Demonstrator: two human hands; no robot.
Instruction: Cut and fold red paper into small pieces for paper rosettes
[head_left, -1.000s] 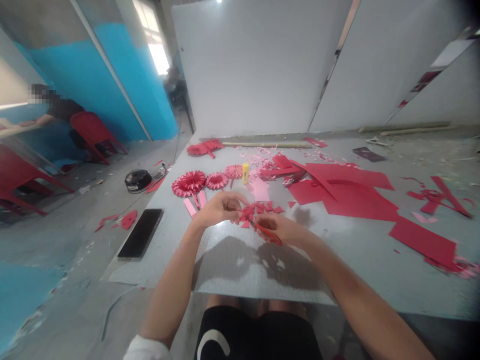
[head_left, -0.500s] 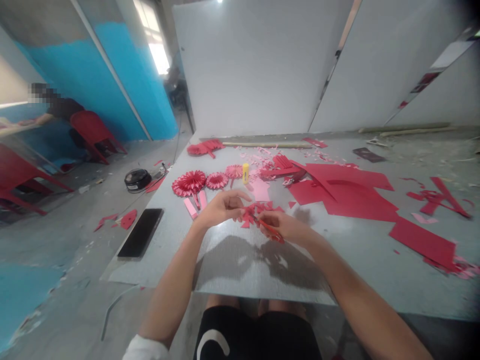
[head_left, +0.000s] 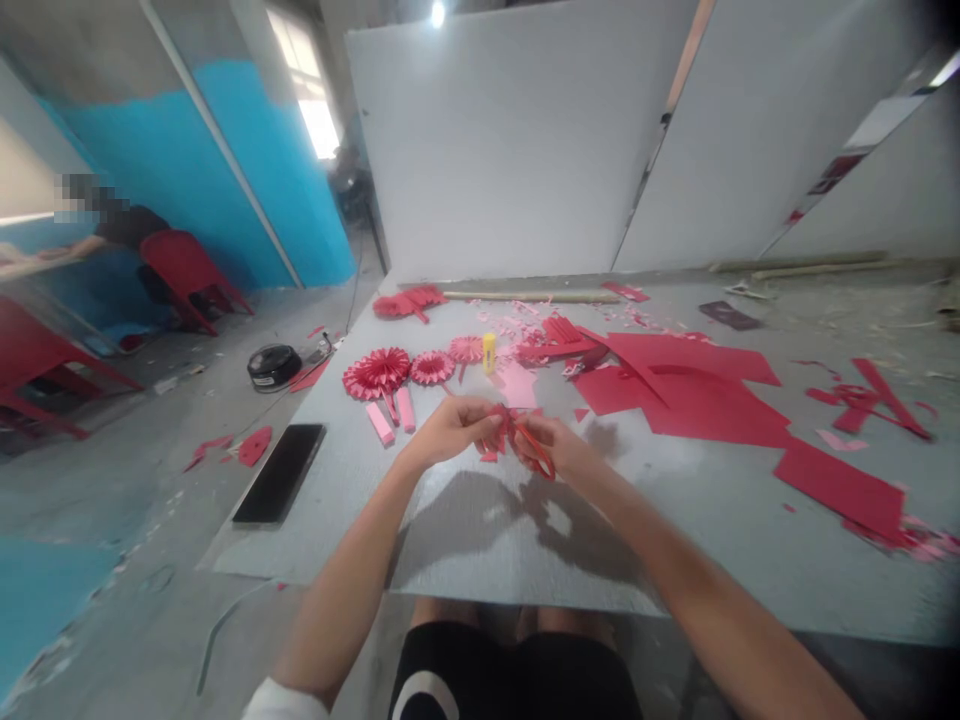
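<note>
My left hand (head_left: pixel 466 422) is closed on a small piece of red paper (head_left: pixel 498 412), pinched between thumb and fingers above the near part of the table. My right hand (head_left: pixel 549 446) grips orange-handled scissors (head_left: pixel 537 456), their tips close to that paper and mostly hidden by my fingers. Small red scraps lie beneath both hands. Just beyond are a yellow glue stick (head_left: pixel 489 354), standing upright, and a pink paper piece (head_left: pixel 517 384). Pleated paper rosettes, a red one (head_left: pixel 376 372) and a smaller pink-edged one (head_left: pixel 432 368), lie to the left beside two pink strips (head_left: pixel 380 424).
A black phone (head_left: pixel 279 474) lies at the table's left edge. Large red paper sheets (head_left: pixel 712 400) and cut scraps cover the right side. A thin stick (head_left: pixel 532 297) lies along the back, before a white panel (head_left: pixel 495 150). Another person (head_left: pixel 124 230) sits far left near red chairs.
My left hand's fingers have drawn in around the red paper, hiding more of it. The scissors in my right hand have turned a little steeper, and both hands are nearer each other.
</note>
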